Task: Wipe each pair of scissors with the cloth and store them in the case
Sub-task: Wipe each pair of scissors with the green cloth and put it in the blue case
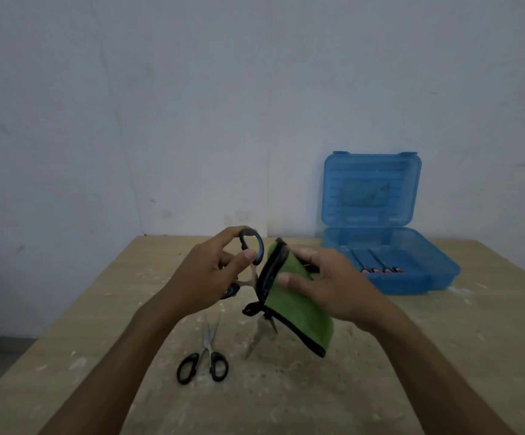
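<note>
Gripping scissors (252,271) w/ left hand (206,274), right hand (333,287) pinching cloth (299,306)

Scuffed wooden table (412,356), seemingly grey wall (160,105)

Translucent blue plastic case (371,189), fuzzy green cloth (299,312), matt scuffed wooden table (443,356), metal-bladed scissors (206,356)

Held scissors (251,246) in green cloth (299,315), spare scissors (204,359), open blue case (390,262)
</note>
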